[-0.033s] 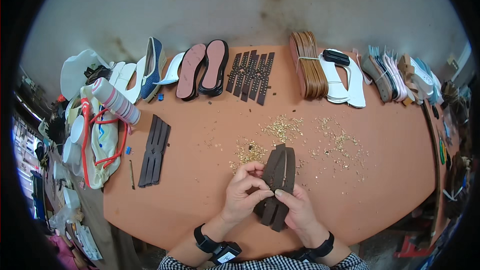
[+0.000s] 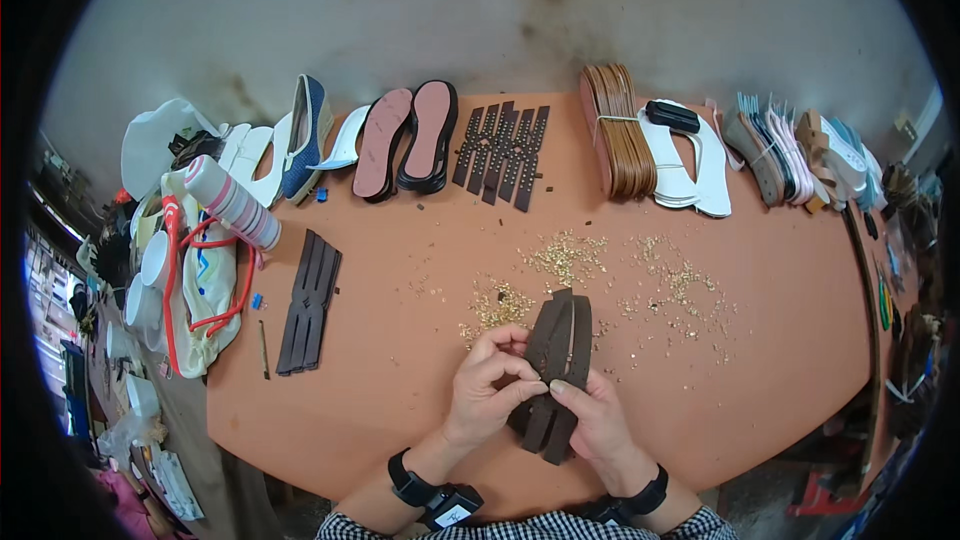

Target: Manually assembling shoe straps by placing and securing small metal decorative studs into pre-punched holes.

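Since the earlier frame nothing has shifted that we can make out: our hands and the dark brown strap piece [image 2: 556,365] sit as they did, near the table's [image 2: 400,410] near edge, a little right of its middle. The strap piece is a bundle of long, flat, dark brown strips lying side by side, fanned slightly at the near end and drawn together at the far end, with a pale slit showing between two strips. Our left hand [image 2: 487,387] is curled, its fingers bent over the left side of the strips and the thumb pressing toward them, so it grasps the piece. Our right hand [image 2: 598,418] lies under and beside the near part, thumb on top, pinching the strips as well; neither hand is loose. Each wrist wears a black band. Just beyond the hands, small gold studs [image 2: 570,260] are scattered over the middle of the table. Toward the left edge lies another set of dark brown strips [image 2: 308,302], flat and well apart from our hands, with a thin stick [image 2: 264,348] beside it. Along the far edge we see a pair of pink-lined soles [image 2: 408,138], a group of studded dark straps [image 2: 503,153], a banded stack of tan soles [image 2: 618,130] and white soles [image 2: 700,165].
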Demonstrator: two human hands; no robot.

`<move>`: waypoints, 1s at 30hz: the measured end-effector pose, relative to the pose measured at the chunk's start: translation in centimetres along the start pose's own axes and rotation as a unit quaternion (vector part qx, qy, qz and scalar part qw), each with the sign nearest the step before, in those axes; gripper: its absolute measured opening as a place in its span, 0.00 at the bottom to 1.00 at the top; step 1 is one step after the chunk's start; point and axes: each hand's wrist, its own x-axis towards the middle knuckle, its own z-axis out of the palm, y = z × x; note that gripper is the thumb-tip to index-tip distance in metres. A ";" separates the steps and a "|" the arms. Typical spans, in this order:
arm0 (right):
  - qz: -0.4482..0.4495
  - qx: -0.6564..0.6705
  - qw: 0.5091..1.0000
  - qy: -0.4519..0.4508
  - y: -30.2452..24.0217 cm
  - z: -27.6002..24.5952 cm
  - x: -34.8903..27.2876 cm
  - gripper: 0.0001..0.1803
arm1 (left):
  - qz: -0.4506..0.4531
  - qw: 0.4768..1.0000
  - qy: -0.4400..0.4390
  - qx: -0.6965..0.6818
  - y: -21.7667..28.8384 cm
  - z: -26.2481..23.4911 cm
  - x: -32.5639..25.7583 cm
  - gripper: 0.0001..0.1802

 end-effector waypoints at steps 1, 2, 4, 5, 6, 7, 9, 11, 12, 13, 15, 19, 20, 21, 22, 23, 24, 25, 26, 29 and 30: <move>-0.001 -0.002 1.000 0.000 0.1 -0.1 0.0 0.12 | -0.009 1.000 0.005 0.016 0.0 0.0 0.0 0.06; -0.014 -0.030 0.999 0.009 0.3 -0.3 0.0 0.11 | -0.017 0.999 0.009 0.031 0.0 0.0 0.0 0.06; -0.031 -0.062 0.997 0.017 0.5 -0.4 -0.1 0.11 | -0.041 0.999 0.003 0.028 -0.1 -0.4 -0.3 0.06; -0.041 -0.091 0.995 0.019 0.6 -0.3 -0.1 0.10 | -0.068 0.997 -0.003 0.027 -0.1 -0.5 -0.4 0.06; -0.053 -0.120 0.991 0.021 0.6 -0.2 -0.1 0.10 | -0.062 0.998 -0.004 0.025 0.0 -0.4 -0.4 0.06; -0.059 -0.124 0.990 0.018 0.6 -0.4 -0.2 0.10 | -0.086 0.996 0.005 0.011 0.2 -0.3 -0.5 0.05; -0.071 -0.204 0.976 0.024 0.6 -0.7 -0.5 0.10 | -0.102 0.995 0.010 -0.005 0.5 0.0 -0.7 0.05; -0.093 -0.231 0.968 0.015 0.5 -0.7 -0.7 0.10 | -0.107 0.994 0.017 -0.018 0.4 0.3 -0.9 0.06; -0.095 -0.224 0.970 0.015 0.5 -0.6 -0.7 0.10 | -0.115 0.993 0.016 -0.032 0.3 0.2 -0.9 0.07; -0.094 -0.214 0.972 0.017 0.6 -0.3 -0.9 0.11 | -0.111 0.993 0.007 -0.032 0.4 0.2 -1.0 0.07; -0.105 -0.212 0.972 0.012 0.6 -0.3 -0.9 0.11 | -0.136 0.983 0.051 -0.115 0.7 0.4 -1.2 0.09; -0.110 -0.253 0.961 0.000 0.3 -0.4 -1.0 0.11 | -0.156 0.973 0.068 -0.156 0.4 0.3 -1.1 0.13; -0.079 -0.231 0.970 0.001 0.3 -0.3 -1.0 0.11 | -0.133 0.977 0.068 -0.152 0.3 0.4 -1.0 0.18; -0.048 -0.208 0.977 0.000 0.4 -0.2 -1.0 0.11 | -0.133 0.978 0.057 -0.153 0.4 0.4 -0.9 0.18; -0.075 -0.221 0.972 0.000 0.9 -0.3 -0.7 0.11 | -0.139 0.977 0.077 -0.141 0.7 0.5 -0.7 0.20; -0.083 -0.218 0.972 0.007 0.7 -0.4 -0.6 0.11 | -0.145 0.976 0.097 -0.129 0.7 0.5 -0.6 0.22; -0.061 -0.204 0.977 0.003 0.4 -0.5 -0.5 0.12 | -0.146 0.978 0.093 -0.116 0.0 0.1 -0.5 0.25; -0.037 -0.190 0.981 -0.003 0.2 -0.5 -0.5 0.12 | -0.146 0.979 0.086 -0.115 0.0 0.0 -0.5 0.25; -0.040 -0.206 0.978 -0.019 -0.1 -0.5 -0.5 0.12 | -0.149 0.979 0.086 -0.114 0.0 -0.2 -0.5 0.25; 0.000 -0.238 0.971 -0.018 0.1 -0.5 -0.9 0.13 | -0.156 0.978 0.074 -0.116 0.4 -0.4 -0.5 0.27; -0.039 -0.254 0.966 -0.018 0.8 -0.9 -0.7 0.14 | -0.164 0.977 0.071 -0.119 0.5 -0.5 -0.4 0.27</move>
